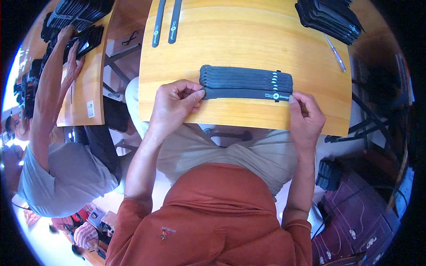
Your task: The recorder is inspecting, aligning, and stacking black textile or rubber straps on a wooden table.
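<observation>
A fanned row of dark storage straps (244,75) lies across the wooden table in front of me, each overlapping the one behind. The nearest strap (237,93), with pale printing near its right end, lies along the front of the row. My left hand (175,106) is closed, thumb and forefinger pinching this strap's left end. At its right end, my right hand (307,117) is closed too, with the thumb tip on the strap's corner. Small black tabs stick out from the row near the right end.
Two loose straps (174,24) lie at the table's far left. A strap pile (328,20) is at the far right, beside a slim pen-like tool (336,54). At the left, another person's hands touch a strap stack (91,37) on a neighbouring table (84,108).
</observation>
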Demonstrator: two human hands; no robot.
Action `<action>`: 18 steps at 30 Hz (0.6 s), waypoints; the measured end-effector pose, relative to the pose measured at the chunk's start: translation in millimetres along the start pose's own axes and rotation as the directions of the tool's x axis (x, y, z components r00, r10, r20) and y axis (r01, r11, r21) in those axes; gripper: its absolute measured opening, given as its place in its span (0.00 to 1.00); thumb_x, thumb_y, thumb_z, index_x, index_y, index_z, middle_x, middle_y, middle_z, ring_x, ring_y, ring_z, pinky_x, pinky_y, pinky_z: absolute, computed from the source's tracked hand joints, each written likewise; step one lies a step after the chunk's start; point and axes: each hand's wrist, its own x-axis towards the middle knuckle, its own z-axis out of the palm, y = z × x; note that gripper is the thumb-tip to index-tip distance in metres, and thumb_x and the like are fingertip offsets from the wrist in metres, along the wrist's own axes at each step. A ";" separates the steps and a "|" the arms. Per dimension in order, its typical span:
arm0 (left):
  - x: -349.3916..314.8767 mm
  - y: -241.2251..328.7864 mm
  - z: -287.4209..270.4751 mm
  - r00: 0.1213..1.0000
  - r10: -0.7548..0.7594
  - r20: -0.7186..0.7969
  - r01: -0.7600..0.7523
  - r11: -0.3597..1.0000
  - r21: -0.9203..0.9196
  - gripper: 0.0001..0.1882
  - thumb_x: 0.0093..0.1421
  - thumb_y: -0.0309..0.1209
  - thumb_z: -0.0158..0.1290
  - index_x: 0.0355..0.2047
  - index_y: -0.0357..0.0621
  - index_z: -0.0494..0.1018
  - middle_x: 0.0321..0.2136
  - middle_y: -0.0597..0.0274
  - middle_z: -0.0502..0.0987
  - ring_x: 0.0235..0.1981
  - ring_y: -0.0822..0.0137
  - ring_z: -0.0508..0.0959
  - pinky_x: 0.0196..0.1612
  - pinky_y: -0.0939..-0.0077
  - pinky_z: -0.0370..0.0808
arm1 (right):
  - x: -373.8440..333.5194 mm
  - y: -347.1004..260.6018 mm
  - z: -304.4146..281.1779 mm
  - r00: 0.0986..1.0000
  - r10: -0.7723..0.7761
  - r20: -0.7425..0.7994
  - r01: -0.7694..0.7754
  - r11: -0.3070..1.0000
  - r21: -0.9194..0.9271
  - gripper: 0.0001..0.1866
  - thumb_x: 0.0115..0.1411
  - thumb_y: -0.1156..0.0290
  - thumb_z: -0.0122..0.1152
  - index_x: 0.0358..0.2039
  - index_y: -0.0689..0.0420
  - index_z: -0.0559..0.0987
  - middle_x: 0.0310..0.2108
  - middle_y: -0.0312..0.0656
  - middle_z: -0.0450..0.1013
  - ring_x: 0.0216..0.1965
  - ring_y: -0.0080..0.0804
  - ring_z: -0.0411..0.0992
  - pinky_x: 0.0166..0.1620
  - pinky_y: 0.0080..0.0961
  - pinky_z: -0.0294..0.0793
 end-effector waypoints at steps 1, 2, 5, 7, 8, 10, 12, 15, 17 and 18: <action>0.2 1.7 0.5 1.000 -0.009 -0.002 0.009 1.000 0.022 0.07 0.67 0.27 0.60 0.42 0.34 0.81 0.28 0.67 0.81 0.27 0.81 0.77 0.30 0.86 0.77 | 0.5 1.9 -1.0 1.000 0.007 0.004 -0.007 1.000 0.016 0.05 0.63 0.77 0.66 0.38 0.64 0.83 0.34 0.44 0.80 0.34 0.29 0.79 0.39 0.25 0.77; 0.6 2.7 0.1 1.000 -0.017 -0.004 0.018 0.999 0.045 0.07 0.67 0.27 0.60 0.42 0.35 0.81 0.28 0.67 0.81 0.27 0.82 0.77 0.30 0.86 0.77 | 0.8 3.0 -1.3 1.000 0.014 0.008 -0.014 0.999 0.033 0.05 0.63 0.77 0.66 0.38 0.65 0.83 0.34 0.44 0.80 0.34 0.28 0.78 0.39 0.24 0.77; 2.1 -2.8 -2.4 1.000 0.015 0.018 -0.015 1.000 0.024 0.08 0.68 0.27 0.60 0.43 0.35 0.81 0.29 0.67 0.82 0.27 0.82 0.78 0.30 0.86 0.77 | 1.4 0.2 -1.7 1.000 -0.003 0.014 0.003 1.000 -0.004 0.05 0.63 0.77 0.66 0.38 0.65 0.83 0.34 0.44 0.80 0.34 0.28 0.78 0.39 0.25 0.77; 1.4 -3.7 -2.8 1.000 0.024 0.014 -0.025 0.999 0.035 0.08 0.68 0.27 0.60 0.43 0.34 0.81 0.29 0.66 0.82 0.27 0.81 0.78 0.30 0.86 0.77 | 1.9 1.5 -1.6 1.000 -0.013 0.019 0.013 1.000 -0.014 0.04 0.63 0.78 0.66 0.38 0.65 0.83 0.34 0.44 0.80 0.33 0.28 0.78 0.38 0.24 0.77; 0.9 -3.7 -3.0 0.999 0.035 0.012 -0.036 0.998 0.043 0.08 0.68 0.27 0.60 0.43 0.34 0.81 0.29 0.66 0.82 0.27 0.81 0.78 0.30 0.86 0.77 | 2.1 1.7 -1.2 0.999 -0.024 0.022 0.024 0.999 -0.027 0.04 0.63 0.78 0.66 0.38 0.64 0.83 0.34 0.44 0.80 0.33 0.27 0.78 0.38 0.24 0.76; -0.1 -2.0 -2.5 1.000 0.020 0.002 -0.020 0.999 0.036 0.08 0.67 0.25 0.60 0.44 0.34 0.81 0.28 0.66 0.82 0.27 0.81 0.78 0.31 0.85 0.78 | 2.1 0.4 -1.8 0.999 -0.023 0.032 0.023 0.999 -0.022 0.04 0.63 0.79 0.66 0.38 0.64 0.83 0.34 0.43 0.80 0.33 0.27 0.78 0.37 0.23 0.76; -0.6 0.5 -1.9 1.000 0.005 -0.006 -0.005 1.000 0.023 0.08 0.67 0.24 0.60 0.44 0.33 0.81 0.27 0.65 0.82 0.26 0.80 0.78 0.32 0.85 0.78 | 1.7 -0.2 -2.1 0.999 -0.022 0.043 0.023 0.999 -0.022 0.04 0.63 0.79 0.66 0.38 0.64 0.83 0.34 0.43 0.80 0.33 0.26 0.77 0.37 0.23 0.76; -0.3 2.7 -0.4 1.000 -0.003 0.001 0.003 0.999 0.049 0.07 0.67 0.24 0.59 0.43 0.33 0.81 0.27 0.65 0.82 0.27 0.80 0.78 0.32 0.84 0.78 | 1.6 0.4 -3.6 0.999 -0.013 0.039 0.012 1.000 0.018 0.04 0.63 0.79 0.65 0.38 0.65 0.83 0.34 0.43 0.80 0.33 0.25 0.77 0.37 0.22 0.76; -0.5 2.9 0.4 1.000 0.004 -0.002 -0.004 1.000 0.002 0.07 0.67 0.24 0.60 0.42 0.32 0.81 0.27 0.65 0.82 0.26 0.80 0.79 0.32 0.84 0.78 | 1.6 1.6 -4.3 0.998 -0.026 0.051 0.026 1.000 0.007 0.05 0.63 0.79 0.65 0.38 0.65 0.82 0.35 0.43 0.80 0.33 0.25 0.77 0.37 0.22 0.76; -0.5 3.4 0.1 1.000 0.004 -0.003 -0.004 1.000 0.002 0.07 0.67 0.24 0.60 0.42 0.32 0.81 0.27 0.65 0.82 0.26 0.80 0.79 0.32 0.84 0.78 | 1.6 1.5 -4.5 0.998 -0.026 0.052 0.026 1.000 0.008 0.05 0.63 0.79 0.65 0.38 0.65 0.82 0.35 0.43 0.80 0.33 0.25 0.77 0.37 0.22 0.76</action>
